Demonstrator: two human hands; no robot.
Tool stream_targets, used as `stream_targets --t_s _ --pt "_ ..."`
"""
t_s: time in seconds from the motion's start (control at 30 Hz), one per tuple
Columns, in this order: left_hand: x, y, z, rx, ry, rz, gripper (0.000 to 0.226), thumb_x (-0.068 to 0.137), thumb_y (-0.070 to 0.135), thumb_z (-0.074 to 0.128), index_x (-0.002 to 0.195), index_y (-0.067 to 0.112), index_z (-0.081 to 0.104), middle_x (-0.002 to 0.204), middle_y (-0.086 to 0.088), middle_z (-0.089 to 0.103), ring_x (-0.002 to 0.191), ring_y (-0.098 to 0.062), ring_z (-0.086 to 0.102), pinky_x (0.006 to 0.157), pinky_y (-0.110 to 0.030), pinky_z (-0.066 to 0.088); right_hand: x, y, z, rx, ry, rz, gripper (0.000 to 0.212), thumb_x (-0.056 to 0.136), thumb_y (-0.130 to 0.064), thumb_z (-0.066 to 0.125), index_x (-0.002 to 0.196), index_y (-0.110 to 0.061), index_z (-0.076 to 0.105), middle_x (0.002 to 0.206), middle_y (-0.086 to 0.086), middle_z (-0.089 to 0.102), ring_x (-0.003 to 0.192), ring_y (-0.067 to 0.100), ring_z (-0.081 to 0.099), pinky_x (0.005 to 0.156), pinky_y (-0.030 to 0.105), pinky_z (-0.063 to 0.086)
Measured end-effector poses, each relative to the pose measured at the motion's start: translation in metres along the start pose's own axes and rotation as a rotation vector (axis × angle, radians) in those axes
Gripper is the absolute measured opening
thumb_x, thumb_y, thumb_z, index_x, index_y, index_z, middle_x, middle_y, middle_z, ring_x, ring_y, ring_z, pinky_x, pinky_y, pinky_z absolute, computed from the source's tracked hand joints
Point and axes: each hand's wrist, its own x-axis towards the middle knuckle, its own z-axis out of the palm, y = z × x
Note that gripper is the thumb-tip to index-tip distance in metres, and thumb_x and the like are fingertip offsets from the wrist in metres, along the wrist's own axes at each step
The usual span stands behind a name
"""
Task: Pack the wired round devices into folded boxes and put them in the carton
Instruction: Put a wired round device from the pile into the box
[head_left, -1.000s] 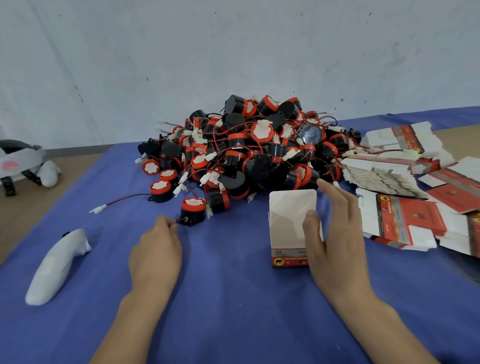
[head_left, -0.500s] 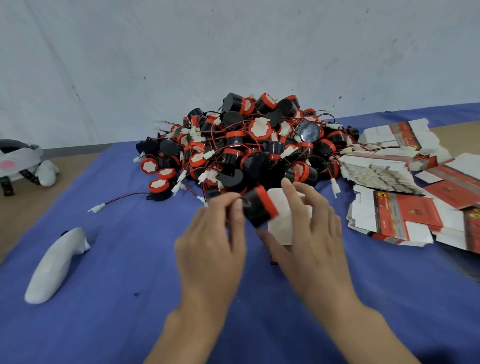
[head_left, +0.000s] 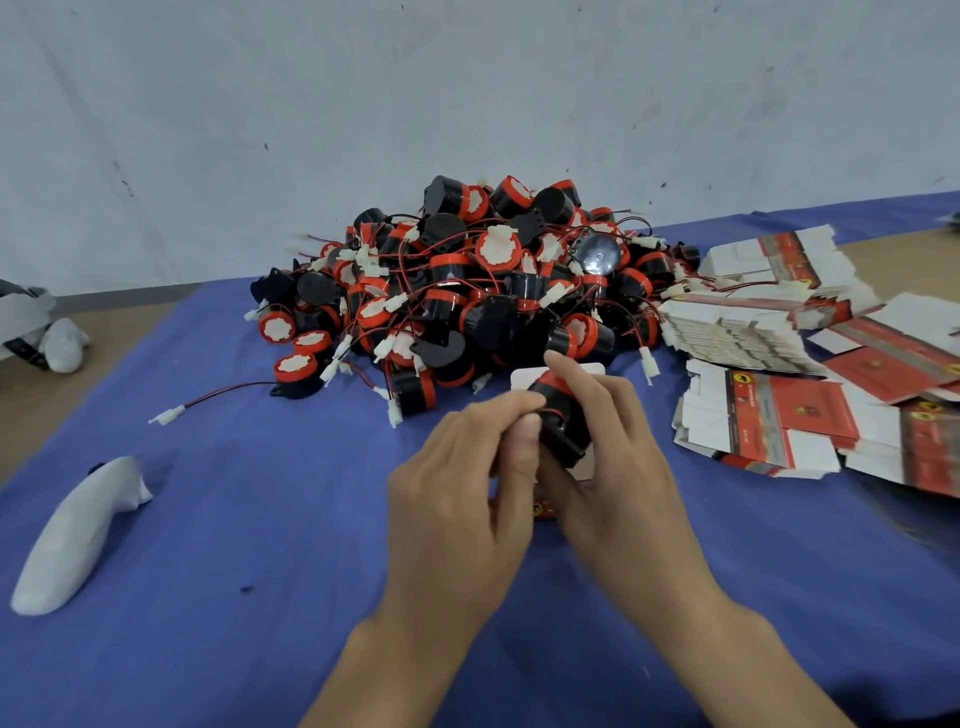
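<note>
Left hand (head_left: 457, 483) and right hand (head_left: 618, 467) are clasping, with curled fingers (head_left: 576, 376), a seemingly light, rigid round device (head_left: 561, 423), best gripped by its body, above a folded box (head_left: 524, 376)

You have the device pile (head_left: 467, 291) far-centre on the table (head_left: 234, 597); flattened boxes (head_left: 779, 415) lie right of it, a long object (head_left: 72, 540) near left.

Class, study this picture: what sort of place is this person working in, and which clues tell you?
Probably a small packing workshop. A big pile of wired round devices lies on the blue-covered table, stacks of flat printed boxes sit beside it, and the left hand and right hand hold one device.
</note>
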Motion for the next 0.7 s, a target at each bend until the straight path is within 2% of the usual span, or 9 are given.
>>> stream_targets --t_s 0.03,0.13,0.2,0.3,0.4,0.53,0.63,0.7 --pt "0.001 -0.001 -0.001 -0.013 -0.003 -0.025 0.02 0.106 0.032 0.043 0.119 0.03 0.057 0.099 0.017 0.061 0.074 0.002 0.058 0.059 -0.015 0.046 0.0 -0.002 -0.001 0.014 -0.002 -0.001 0.054 0.097 -0.039 0.053 0.146 -0.044 0.031 0.123 -0.029 0.038 0.107 -0.002 0.053 0.077 0.023 0.052" --pt "0.004 -0.004 -0.003 -0.094 -0.019 -0.124 0.022 0.105 0.029 0.045 0.119 0.032 0.061 0.102 0.024 0.064 0.079 0.003 0.062 0.062 -0.009 0.042 0.0 -0.004 -0.002 0.091 -0.014 -0.015 0.051 0.097 -0.035 0.055 0.144 -0.038 0.038 0.129 -0.021 0.044 0.114 0.001 0.054 0.084 0.022 0.053" --pt "0.005 -0.006 -0.003 -0.163 -0.036 -0.195 0.022 0.104 0.027 0.046 0.116 0.034 0.063 0.09 0.026 0.064 0.07 0.001 0.061 0.062 -0.007 0.041 0.0 -0.005 -0.003 0.119 -0.018 -0.031 0.049 0.096 -0.035 0.054 0.144 -0.033 0.041 0.131 -0.019 0.045 0.116 -0.003 0.053 0.088 0.015 0.05" --pt "0.005 -0.007 -0.003 -0.23 -0.045 -0.272 0.022 0.102 0.032 0.047 0.11 0.04 0.066 0.074 0.02 0.062 0.055 -0.013 0.052 0.049 -0.02 0.04 0.0 -0.005 -0.003 0.172 -0.012 -0.02 0.047 0.098 -0.03 0.059 0.142 -0.032 0.043 0.13 -0.018 0.048 0.118 -0.003 0.053 0.09 0.011 0.048" --pt "0.004 -0.005 -0.003 -0.329 -0.06 -0.367 0.022 0.099 0.036 0.051 0.109 0.041 0.07 0.065 0.007 0.059 0.052 -0.023 0.045 0.047 -0.038 0.039 0.001 -0.004 -0.004 0.219 0.01 -0.012 0.047 0.097 -0.026 0.061 0.14 -0.032 0.044 0.126 -0.021 0.049 0.12 -0.002 0.053 0.092 0.007 0.043" --pt "0.007 -0.007 -0.006 -0.494 -0.131 -0.531 0.017 0.097 0.035 0.056 0.098 0.039 0.073 0.05 0.013 0.044 0.046 -0.008 0.03 0.043 -0.021 0.029 0.0 -0.002 -0.006 0.278 0.003 0.017 0.047 0.097 -0.026 0.062 0.139 -0.035 0.045 0.126 -0.02 0.052 0.122 0.007 0.055 0.092 0.011 0.045" --pt "0.01 -0.012 -0.009 -0.704 -0.255 -0.713 0.02 0.093 0.045 0.063 0.081 0.03 0.067 0.046 0.009 0.03 0.041 -0.01 0.021 0.041 -0.022 0.024 -0.001 -0.002 -0.009 0.328 -0.009 0.034 0.044 0.097 -0.029 0.062 0.136 -0.039 0.047 0.125 -0.017 0.055 0.122 0.012 0.055 0.092 0.015 0.047" --pt "0.012 -0.015 -0.01 -0.83 -0.312 -0.812 0.022 0.09 0.043 0.067 0.073 0.029 0.064 0.045 0.008 0.028 0.04 -0.01 0.019 0.041 -0.021 0.023 -0.001 -0.005 -0.011 0.409 -0.028 0.066 0.042 0.096 -0.028 0.063 0.133 -0.043 0.049 0.124 -0.015 0.058 0.121 0.014 0.057 0.089 0.014 0.048"
